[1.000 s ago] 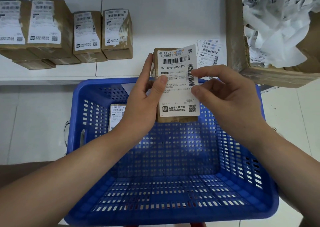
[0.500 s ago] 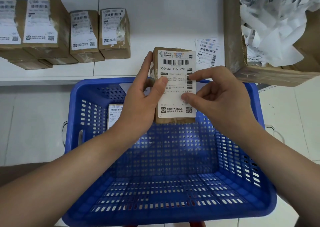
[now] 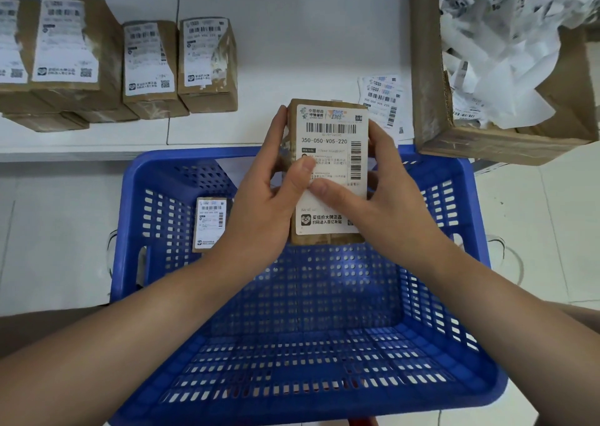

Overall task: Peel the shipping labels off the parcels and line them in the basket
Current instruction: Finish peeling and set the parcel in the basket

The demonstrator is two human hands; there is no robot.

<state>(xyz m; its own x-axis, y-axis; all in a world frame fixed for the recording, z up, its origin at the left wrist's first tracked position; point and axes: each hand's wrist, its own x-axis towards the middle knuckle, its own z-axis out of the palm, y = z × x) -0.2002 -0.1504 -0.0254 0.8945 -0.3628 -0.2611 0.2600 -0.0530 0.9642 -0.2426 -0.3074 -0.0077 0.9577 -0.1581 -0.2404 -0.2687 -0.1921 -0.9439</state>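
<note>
Brown parcel (image 3: 328, 239) gripped by both hands' fingers, label (image 3: 331, 153) now pressed flat again

White shelf (image 3: 292, 36) with labelled parcels (image 3: 207, 65), loose labels (image 3: 383, 101), a cardboard box (image 3: 431, 85) of crumpled paper.

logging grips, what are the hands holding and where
Both hold one labelled parcel above the basket: left hand its left edge, right hand its right edge, thumbs on the label.

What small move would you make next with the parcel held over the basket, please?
Probably set the brown cardboard parcel beside the other parcel in the blue plastic basket: its white label lies flat under both thumbs.
</note>
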